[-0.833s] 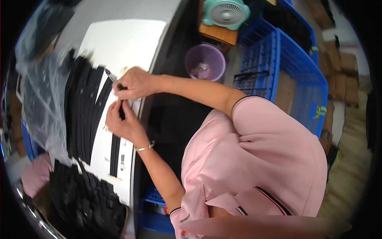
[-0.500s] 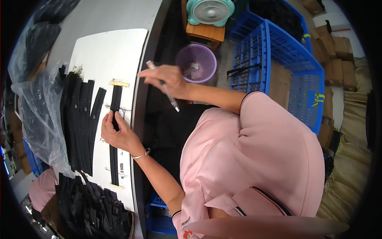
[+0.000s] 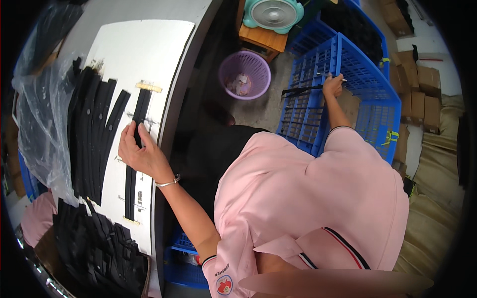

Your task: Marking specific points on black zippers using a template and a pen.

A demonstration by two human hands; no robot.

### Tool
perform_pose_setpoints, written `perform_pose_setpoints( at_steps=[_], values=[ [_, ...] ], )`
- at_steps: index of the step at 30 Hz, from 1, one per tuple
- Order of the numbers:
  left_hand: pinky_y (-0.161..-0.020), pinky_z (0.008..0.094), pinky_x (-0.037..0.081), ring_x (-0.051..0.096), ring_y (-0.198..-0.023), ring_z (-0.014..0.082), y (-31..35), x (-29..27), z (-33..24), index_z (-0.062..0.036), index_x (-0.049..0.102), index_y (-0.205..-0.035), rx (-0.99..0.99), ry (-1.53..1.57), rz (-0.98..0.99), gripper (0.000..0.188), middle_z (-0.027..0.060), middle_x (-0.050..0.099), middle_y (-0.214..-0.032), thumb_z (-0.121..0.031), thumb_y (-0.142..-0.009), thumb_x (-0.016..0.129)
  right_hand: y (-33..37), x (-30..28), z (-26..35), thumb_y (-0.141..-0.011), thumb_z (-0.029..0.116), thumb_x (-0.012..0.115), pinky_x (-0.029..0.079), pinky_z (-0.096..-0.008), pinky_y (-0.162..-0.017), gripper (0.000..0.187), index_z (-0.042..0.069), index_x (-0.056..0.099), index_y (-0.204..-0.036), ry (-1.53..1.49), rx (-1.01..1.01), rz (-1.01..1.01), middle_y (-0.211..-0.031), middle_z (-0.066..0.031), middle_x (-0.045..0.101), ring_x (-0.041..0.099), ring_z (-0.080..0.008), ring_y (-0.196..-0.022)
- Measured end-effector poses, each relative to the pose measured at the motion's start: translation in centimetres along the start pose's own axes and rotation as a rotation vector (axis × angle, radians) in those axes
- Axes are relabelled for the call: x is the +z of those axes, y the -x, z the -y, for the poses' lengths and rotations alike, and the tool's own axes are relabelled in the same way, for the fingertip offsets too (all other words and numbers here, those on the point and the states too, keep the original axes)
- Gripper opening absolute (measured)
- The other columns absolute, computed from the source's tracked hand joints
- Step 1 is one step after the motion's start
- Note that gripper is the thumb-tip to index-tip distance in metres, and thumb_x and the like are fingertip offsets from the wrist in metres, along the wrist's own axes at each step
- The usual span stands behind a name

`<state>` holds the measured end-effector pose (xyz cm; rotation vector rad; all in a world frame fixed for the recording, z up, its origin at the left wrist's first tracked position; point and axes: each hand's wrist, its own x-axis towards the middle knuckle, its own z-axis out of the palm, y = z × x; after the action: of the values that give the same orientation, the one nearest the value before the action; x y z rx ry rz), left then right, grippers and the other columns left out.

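Note:
My left hand (image 3: 144,151) presses its thumb and fingertips on a narrow black strap (image 3: 130,191) lying lengthwise on a white board (image 3: 149,44). Yellowish stops sit at both ends of this strap, and pen-like marks cross the board beside it. Over at the blue crate (image 3: 325,111), my right hand (image 3: 334,87) is closed around a pen (image 3: 344,80), of which only the ends show. Another black strap (image 3: 302,91) lies across the crate's edge, one end reaching my right hand. Whether the fingers grip that strap too, I cannot tell.
Left of my left hand lie several black straps with round studs (image 3: 89,111), beside clear plastic wrap (image 3: 42,124). A box of black straps (image 3: 102,248) stands at the near left. Beyond the table are a purple basket (image 3: 266,79), a green fan (image 3: 273,15) and cardboard boxes (image 3: 427,79).
My right hand has swung away from the table edge, out to the right, to the blue crate, taking the pen along. My left hand stays on the strap. The whole view has shifted slightly.

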<state>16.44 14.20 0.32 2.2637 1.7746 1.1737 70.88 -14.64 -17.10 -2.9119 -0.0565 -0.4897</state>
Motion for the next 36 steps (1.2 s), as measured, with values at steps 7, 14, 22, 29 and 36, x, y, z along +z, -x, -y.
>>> perform_pose_setpoints(
  at_steps=[7, 14, 22, 29, 36],
  values=[
    [-0.098, 0.0392, 0.046, 0.064, -0.109, 0.0267, -0.1, 0.1, -0.4, -0.0063, 0.077, -0.11, 0.006, 0.014, -0.024, 0.02, 0.0095, 0.074, -0.114, -0.017, -0.094, 0.074, -0.9, -0.9, 0.9, -0.102, 0.043, 0.062, 0.052, -0.0592, -0.084, 0.049, 0.007, 0.054, -0.134, -0.008, 0.078, 0.149, -0.113, -0.0214, 0.073, 0.069, -0.0459, -0.101],
    [-0.098, 0.0393, 0.046, 0.064, -0.107, 0.0272, 0.0, 0.2, -0.1, -0.0078, 0.077, -0.109, 0.019, 0.007, -0.037, 0.019, 0.0082, 0.074, -0.112, -0.017, -0.093, 0.074, 1.3, -0.8, 5.0, -0.098, 0.047, 0.065, 0.053, -0.0572, -0.086, 0.051, 0.011, 0.056, -0.133, -0.005, 0.001, 0.127, -0.111, -0.0209, 0.074, 0.07, -0.045, -0.101],
    [-0.105, 0.0388, 0.047, 0.062, -0.121, 0.0292, 0.0, -4.4, -1.5, -0.0056, 0.071, -0.126, -0.099, 0.195, -0.163, 0.035, 0.0137, 0.068, -0.128, -0.013, -0.092, 0.076, 1.6, 0.2, 5.3, -0.096, 0.051, 0.062, 0.05, -0.0545, -0.096, 0.061, 0.015, 0.053, -0.144, -0.099, -0.017, 0.229, -0.125, -0.0201, 0.071, 0.067, -0.0436, -0.115],
    [-0.11, 0.048, 0.044, 0.057, -0.128, 0.0377, 1.8, -20.3, -4.9, -0.0026, 0.066, -0.119, 0.069, 0.433, -0.726, 0.024, 0.0216, 0.057, -0.14, -0.017, -0.102, 0.058, 0.8, 0.3, 4.7, -0.1, 0.042, 0.061, 0.046, -0.0558, -0.102, 0.057, 0.008, 0.049, -0.144, -0.181, -0.029, 0.26, -0.143, -0.0232, 0.057, 0.058, -0.0454, -0.126],
    [-0.114, 0.045, 0.035, 0.05, -0.134, 0.0313, 0.7, -27.8, -5.9, -0.0064, 0.058, -0.126, 0.453, 0.636, -0.897, 0.045, 0.0184, 0.05, -0.145, -0.044, -0.107, 0.042, -1.5, 2.2, 6.7, -0.103, 0.035, 0.06, 0.024, -0.078, -0.106, 0.049, 0.008, 0.049, -0.143, -0.366, -0.466, -0.085, -0.158, -0.0175, 0.04, 0.038, -0.0409, -0.144]
  ],
)
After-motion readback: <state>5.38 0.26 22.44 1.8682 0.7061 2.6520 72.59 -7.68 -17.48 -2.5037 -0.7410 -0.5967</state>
